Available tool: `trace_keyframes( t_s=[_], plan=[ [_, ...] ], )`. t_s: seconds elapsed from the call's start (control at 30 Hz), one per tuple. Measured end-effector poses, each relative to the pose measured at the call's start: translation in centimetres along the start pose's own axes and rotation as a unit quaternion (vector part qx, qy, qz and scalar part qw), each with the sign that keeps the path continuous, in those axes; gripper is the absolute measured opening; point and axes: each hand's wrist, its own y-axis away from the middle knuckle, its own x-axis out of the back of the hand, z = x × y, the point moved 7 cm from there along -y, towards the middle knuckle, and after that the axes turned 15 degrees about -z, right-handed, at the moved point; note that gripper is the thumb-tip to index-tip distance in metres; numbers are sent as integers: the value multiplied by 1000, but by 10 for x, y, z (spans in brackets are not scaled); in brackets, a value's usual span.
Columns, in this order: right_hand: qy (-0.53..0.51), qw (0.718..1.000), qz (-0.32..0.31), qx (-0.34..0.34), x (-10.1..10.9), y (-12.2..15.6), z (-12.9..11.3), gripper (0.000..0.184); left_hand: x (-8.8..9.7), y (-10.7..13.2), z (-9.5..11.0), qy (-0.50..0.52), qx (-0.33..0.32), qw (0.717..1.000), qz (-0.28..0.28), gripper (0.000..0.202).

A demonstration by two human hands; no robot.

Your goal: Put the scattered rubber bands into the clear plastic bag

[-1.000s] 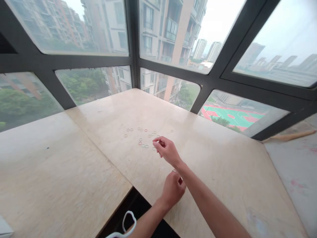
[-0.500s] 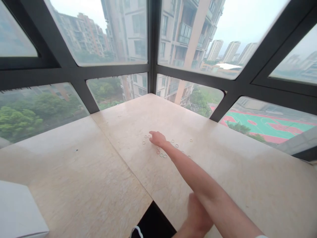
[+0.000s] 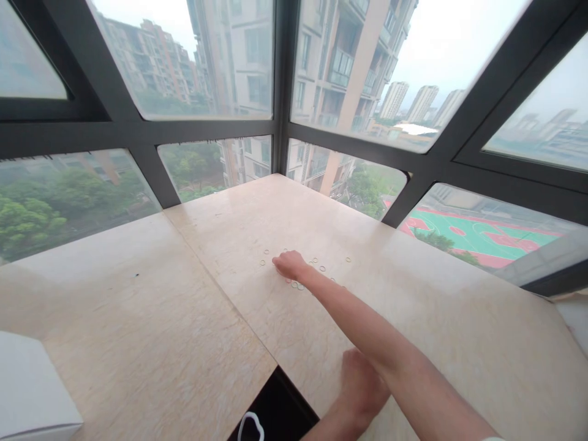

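My right hand reaches out low over the pale stone surface, its fingers curled together among small thin rings. Whether anything is in its fingers I cannot make out. Left of it lie two loose rings, one a pale ring. Just below the hand is a cluster of greenish and reddish rings. More rings, such as a dark thin ring and a yellowish ring, are spread to its right. My left hand is bent near the surface under my right forearm; its fingers are hidden.
A white box stands at the lower left. At the bottom is a black flat area with a white loop. One tiny dark bit lies on the left slab. Dark-framed windows border the surface.
My right hand has drawn slightly nearer, and its outstretched forefinger has curled in. Two rings left of it show more clearly. The view has shifted a little; my left hand stays under the forearm.
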Motion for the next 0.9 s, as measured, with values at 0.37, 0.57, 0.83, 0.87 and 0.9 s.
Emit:
trace_keyframes(
  t_s=[0.37, 0.57, 0.83, 0.87, 0.9],
  plan=[
    [-289, 948, 127, 47, -8, 74, 17, 1, 1, 1, 4, -206, -40, 976, 59, 22],
    [-479, 841, 247, 47, -37, 175, 46, 5, 7, -2, 1, -199, -51, 970, 129, 14],
    [-609, 700, 370, -47, -107, 333, 89, 18, 13, 1, 6, -123, -185, 964, 147, 16],
    [-620, 678, 389, -65, -119, 354, 94, 20, 14, 1, 5, -119, -185, 965, 143, 16],
    [-633, 651, 411, -85, -132, 375, 99, 23, 14, 0, 3, -116, -179, 967, 138, 17]
  ],
)
